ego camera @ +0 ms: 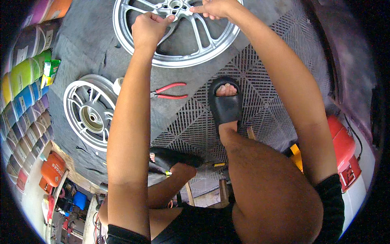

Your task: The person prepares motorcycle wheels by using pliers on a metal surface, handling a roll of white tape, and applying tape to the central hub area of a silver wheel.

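Note:
A silver cast-alloy motorcycle wheel (182, 61) lies flat on the dark sheet at the top, its upper rim cut off by the frame. My left hand (148, 30) is at the spoke roots beside the hub, thumb and forefinger pinched together. Whether something thin sits between them is hidden. On the other side of the hub, my right hand (214, 9) touches a spoke root with its index fingertip, other fingers curled. Below the wheel lie red-handled cutting pliers (170, 86), partly behind my left forearm. A white roll of tape (117, 86) peeks out left of that forearm.
A second silver wheel (86, 117) leans at the left. Beyond it stand stacked plastic tubs (24, 73) bearing writing and a green-yellow box (51, 73). Grated floor tiles (243, 67) lie under my black slide sandals (227, 109). A red object (341, 143) stands at right.

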Available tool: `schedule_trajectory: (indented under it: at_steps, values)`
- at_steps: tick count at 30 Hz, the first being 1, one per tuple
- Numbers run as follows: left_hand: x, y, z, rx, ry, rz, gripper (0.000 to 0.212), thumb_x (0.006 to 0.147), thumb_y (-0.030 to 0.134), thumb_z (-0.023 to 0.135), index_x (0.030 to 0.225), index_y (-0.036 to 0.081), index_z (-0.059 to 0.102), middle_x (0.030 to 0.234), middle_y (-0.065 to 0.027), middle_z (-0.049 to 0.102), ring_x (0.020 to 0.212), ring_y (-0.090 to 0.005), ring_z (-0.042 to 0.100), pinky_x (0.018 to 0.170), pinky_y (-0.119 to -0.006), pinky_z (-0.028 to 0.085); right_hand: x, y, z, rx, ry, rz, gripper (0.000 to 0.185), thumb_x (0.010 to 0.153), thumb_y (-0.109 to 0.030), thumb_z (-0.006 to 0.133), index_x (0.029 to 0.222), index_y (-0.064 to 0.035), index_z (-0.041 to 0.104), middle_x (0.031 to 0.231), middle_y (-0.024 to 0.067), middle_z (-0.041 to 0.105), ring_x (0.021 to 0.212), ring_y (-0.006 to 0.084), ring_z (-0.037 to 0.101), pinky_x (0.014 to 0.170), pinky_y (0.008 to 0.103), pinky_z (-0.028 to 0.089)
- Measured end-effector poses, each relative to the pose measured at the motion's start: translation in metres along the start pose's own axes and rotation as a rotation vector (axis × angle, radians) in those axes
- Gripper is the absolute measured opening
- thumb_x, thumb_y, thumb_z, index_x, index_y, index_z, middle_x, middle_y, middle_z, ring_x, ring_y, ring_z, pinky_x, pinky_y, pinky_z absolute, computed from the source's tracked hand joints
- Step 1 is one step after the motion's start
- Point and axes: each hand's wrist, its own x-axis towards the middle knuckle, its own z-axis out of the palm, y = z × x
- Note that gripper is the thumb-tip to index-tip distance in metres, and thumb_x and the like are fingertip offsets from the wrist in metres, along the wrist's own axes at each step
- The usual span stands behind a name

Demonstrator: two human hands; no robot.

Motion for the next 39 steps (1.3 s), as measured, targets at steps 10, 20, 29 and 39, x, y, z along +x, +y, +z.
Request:
schedule_trajectory:
  at_steps: [10,20,29,39]
  values:
    - [0.009,0.014,-0.009,0.301,-0.072,-0.023,0.055,0.076,0.051,0.086,0.097,0.002,0.078,0.099,-0.0226,0.076,0.098,-0.0382,0.074,0.086,-0.045,0.059,0.016,-0.004,0.006,-0.086,-0.099,-0.012,0.043,0.084,-0.044,0.083,0.064,-0.007,0.073,0.056,0.0058,0.067,0.045,0.0144,0.059,0.046,0.0294,0.046]
    - [0.01,-0.004,-0.005,0.185,0.027,0.09,0.058,0.068,0.058,0.09,0.074,0.004,0.071,0.073,-0.0164,0.072,0.072,-0.0326,0.073,0.073,-0.043,0.057,0.014,-0.008,0.003,0.037,-0.15,0.105,0.04,0.085,-0.041,0.085,0.067,-0.0082,0.071,0.056,0.0024,0.062,0.044,0.0112,0.051,0.042,0.027,0.038]
    - [0.023,-0.007,-0.003,0.301,-0.057,0.14,0.064,0.064,0.064,0.089,0.071,0.004,0.069,0.074,-0.0174,0.072,0.072,-0.0316,0.072,0.075,-0.043,0.057,0.016,0.001,0.0,0.057,-0.141,0.1,0.035,0.083,-0.033,0.086,0.066,-0.0065,0.07,0.054,0.0037,0.06,0.043,0.0117,0.051,0.041,0.0276,0.037]
    - [0.058,-0.03,0.002,0.542,-0.167,0.155,0.072,0.069,0.069,0.083,0.09,0.0,0.078,0.093,-0.0224,0.076,0.091,-0.0361,0.075,0.086,-0.046,0.057,0.03,-0.014,0.006,-0.161,-0.094,0.087,0.036,0.08,-0.037,0.087,0.067,-0.0071,0.072,0.057,0.0054,0.064,0.044,0.0151,0.055,0.042,0.0301,0.043]
